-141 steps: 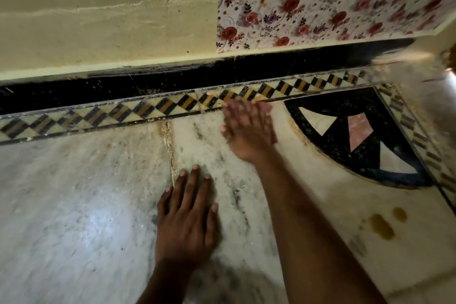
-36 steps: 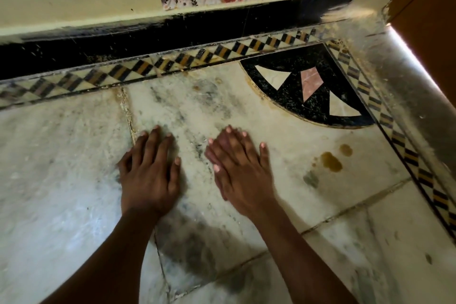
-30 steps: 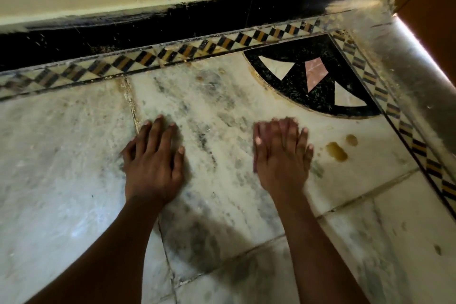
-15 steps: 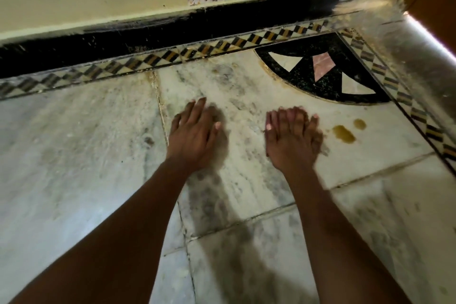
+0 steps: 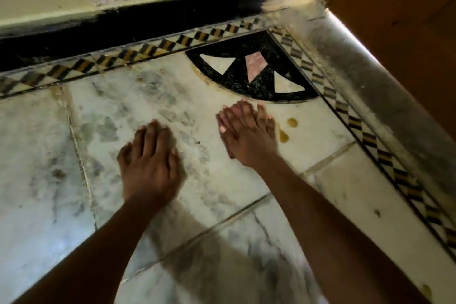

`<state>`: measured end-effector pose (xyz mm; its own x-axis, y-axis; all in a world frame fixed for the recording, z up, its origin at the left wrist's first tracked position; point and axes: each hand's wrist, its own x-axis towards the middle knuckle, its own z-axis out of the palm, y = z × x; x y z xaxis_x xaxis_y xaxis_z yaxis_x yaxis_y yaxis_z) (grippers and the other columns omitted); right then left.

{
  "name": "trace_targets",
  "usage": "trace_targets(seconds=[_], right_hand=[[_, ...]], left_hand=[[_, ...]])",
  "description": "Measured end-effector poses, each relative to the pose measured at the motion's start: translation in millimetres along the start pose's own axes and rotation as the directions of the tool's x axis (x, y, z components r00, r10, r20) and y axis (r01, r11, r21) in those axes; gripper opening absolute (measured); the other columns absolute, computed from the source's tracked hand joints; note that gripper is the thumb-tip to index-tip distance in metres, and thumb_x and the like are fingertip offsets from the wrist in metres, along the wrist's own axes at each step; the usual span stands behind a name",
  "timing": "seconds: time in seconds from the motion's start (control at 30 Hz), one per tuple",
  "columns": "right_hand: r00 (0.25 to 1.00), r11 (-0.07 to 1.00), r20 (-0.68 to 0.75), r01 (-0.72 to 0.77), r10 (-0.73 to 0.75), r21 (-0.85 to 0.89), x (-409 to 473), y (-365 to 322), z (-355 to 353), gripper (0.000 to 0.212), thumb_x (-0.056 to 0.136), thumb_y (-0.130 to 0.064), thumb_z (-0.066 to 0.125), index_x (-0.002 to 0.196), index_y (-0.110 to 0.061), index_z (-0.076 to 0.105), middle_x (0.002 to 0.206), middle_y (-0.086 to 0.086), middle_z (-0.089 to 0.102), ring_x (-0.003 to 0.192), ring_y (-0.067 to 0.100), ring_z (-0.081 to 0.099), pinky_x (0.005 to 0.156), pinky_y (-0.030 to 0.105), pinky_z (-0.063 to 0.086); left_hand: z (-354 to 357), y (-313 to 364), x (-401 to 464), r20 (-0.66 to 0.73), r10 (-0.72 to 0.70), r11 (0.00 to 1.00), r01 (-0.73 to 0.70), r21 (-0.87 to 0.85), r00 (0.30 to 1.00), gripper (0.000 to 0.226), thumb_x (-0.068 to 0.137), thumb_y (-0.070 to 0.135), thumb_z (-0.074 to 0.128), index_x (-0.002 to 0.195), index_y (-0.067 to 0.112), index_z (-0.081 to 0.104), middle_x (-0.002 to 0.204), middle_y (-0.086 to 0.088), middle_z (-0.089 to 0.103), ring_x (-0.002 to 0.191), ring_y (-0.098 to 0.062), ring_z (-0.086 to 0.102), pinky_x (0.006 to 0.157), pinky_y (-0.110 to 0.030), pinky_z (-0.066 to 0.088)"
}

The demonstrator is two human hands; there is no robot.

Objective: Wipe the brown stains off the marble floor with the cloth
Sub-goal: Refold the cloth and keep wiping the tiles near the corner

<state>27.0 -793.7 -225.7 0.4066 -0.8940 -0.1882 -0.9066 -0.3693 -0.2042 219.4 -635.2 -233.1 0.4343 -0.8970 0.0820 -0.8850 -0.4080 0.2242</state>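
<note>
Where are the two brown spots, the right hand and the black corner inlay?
Brown spots (image 5: 292,122): head view, middle of the upper, round spot.
Right hand (image 5: 246,134): head view, back of the hand, flat on the marble.
Black inlay (image 5: 234,74): head view, dark stone between the white and pink triangles.

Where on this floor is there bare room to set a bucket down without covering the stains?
Free: the marble slab left of the left hand, bounded by the checkered border strip, and the near slab between both forearms. Crowded: right of the right hand, where the brown stains sit below the black corner inlay.
</note>
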Motion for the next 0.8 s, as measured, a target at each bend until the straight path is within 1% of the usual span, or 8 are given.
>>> trace_targets(seconds=[0.1, 0.17, 0.33, 0.43, 0.53, 0.6, 0.73, 0.8], right_hand=[[0.994, 0.995, 0.108, 0.046, -0.036, -0.09, 13, 50, -25, 0.068, 0.102, -0.067, 0.002, 0.168, -0.051, 0.002, 0.18, -0.008, -0.014, 0.165, 0.029, -0.019, 0.13, 0.063, -0.007], [0.981, 0.981, 0.003, -0.195, 0.195, -0.014, 2, 89, -34, 0.062, 0.109, -0.063, 0.014, 0.169, -0.046, 0.013, 0.181, -0.002, -0.002, 0.167, 0.03, -0.008, 0.131, 0.063, -0.004], [0.681, 0.672, -0.04, -0.708, 0.731, 0.219, -21, 107, -24, 0.08, 0.104, -0.076, 0.015, 0.17, -0.035, -0.002, 0.181, 0.002, -0.008, 0.164, 0.043, -0.013, 0.131, 0.06, -0.005], [0.746, 0.74, -0.068, -0.637, 0.662, 0.214, 19, 74, -30, 0.074, 0.107, -0.069, 0.017, 0.17, -0.036, -0.001, 0.181, 0.004, -0.01, 0.164, 0.044, -0.015, 0.131, 0.061, -0.005], [0.972, 0.976, -0.089, -0.214, 0.216, 0.033, 17, 35, -13, 0.07, 0.108, -0.067, 0.017, 0.17, -0.041, -0.002, 0.181, 0.004, -0.008, 0.165, 0.043, -0.009, 0.129, 0.064, 0.004], [0.996, 0.997, -0.094, -0.006, -0.001, -0.079, -40, 29, 9, 0.066, 0.106, -0.069, 0.016, 0.169, -0.047, 0.009, 0.181, -0.001, 0.001, 0.166, 0.039, 0.001, 0.128, 0.064, 0.01], [0.96, 0.96, -0.113, -0.265, 0.255, -0.086, -77, 88, 9, 0.07, 0.103, -0.07, 0.014, 0.166, -0.041, 0.026, 0.178, 0.007, 0.019, 0.161, 0.046, 0.018, 0.122, 0.078, 0.014], [0.832, 0.853, -0.19, -0.514, 0.522, 0.092, -26, 98, -8, 0.071, 0.105, -0.066, 0.022, 0.165, -0.031, 0.031, 0.175, 0.013, 0.023, 0.161, 0.048, 0.017, 0.124, 0.077, 0.01]], left_hand=[[0, -1, -1, 0.002, -0.012, 1.0, 0.012, 0.006, 1.0, 0.069, 0.105, 0.049, 0.025, 0.167, 0.022, 0.033, 0.178, -0.006, 0.026, 0.163, -0.03, 0.026, 0.122, -0.055, 0.026], [1, -1, 1, -0.002, -0.019, 1.0, 0.019, 0.005, 1.0, 0.068, 0.104, 0.049, 0.026, 0.167, 0.021, 0.034, 0.178, -0.006, 0.028, 0.162, -0.03, 0.027, 0.121, -0.056, 0.027], [0, -2, 0, -0.002, -0.027, 0.999, 0.027, 0.038, 1.0, 0.068, 0.104, 0.049, 0.03, 0.166, 0.021, 0.036, 0.177, -0.008, 0.03, 0.162, -0.032, 0.029, 0.12, -0.056, 0.028], [0, -2, 0, 0.001, -0.022, 0.999, 0.022, 0.045, 1.0, 0.067, 0.106, 0.049, 0.029, 0.167, 0.022, 0.034, 0.178, -0.007, 0.028, 0.162, -0.031, 0.028, 0.121, -0.055, 0.027], [1, -3, 1, -0.011, -0.021, 0.999, 0.021, 0.044, 1.0, 0.066, 0.106, 0.048, 0.032, 0.166, 0.021, 0.036, 0.177, -0.006, 0.03, 0.162, -0.03, 0.029, 0.121, -0.054, 0.029], [-2, 0, -1, -0.005, -0.023, 0.999, 0.024, 0.035, 1.0, 0.065, 0.106, 0.046, 0.034, 0.165, 0.021, 0.038, 0.177, -0.006, 0.031, 0.162, -0.03, 0.03, 0.121, -0.055, 0.03], [2, -1, -1, -0.012, -0.02, 0.999, 0.021, 0.043, 1.0, 0.065, 0.106, 0.045, 0.036, 0.165, 0.02, 0.037, 0.176, -0.007, 0.032, 0.162, -0.03, 0.03, 0.121, -0.055, 0.03], [5, -4, -1, -0.015, -0.028, 0.999, 0.029, 0.044, 0.999, 0.065, 0.106, 0.045, 0.035, 0.166, 0.021, 0.036, 0.176, -0.006, 0.032, 0.162, -0.03, 0.03, 0.122, -0.054, 0.029]])
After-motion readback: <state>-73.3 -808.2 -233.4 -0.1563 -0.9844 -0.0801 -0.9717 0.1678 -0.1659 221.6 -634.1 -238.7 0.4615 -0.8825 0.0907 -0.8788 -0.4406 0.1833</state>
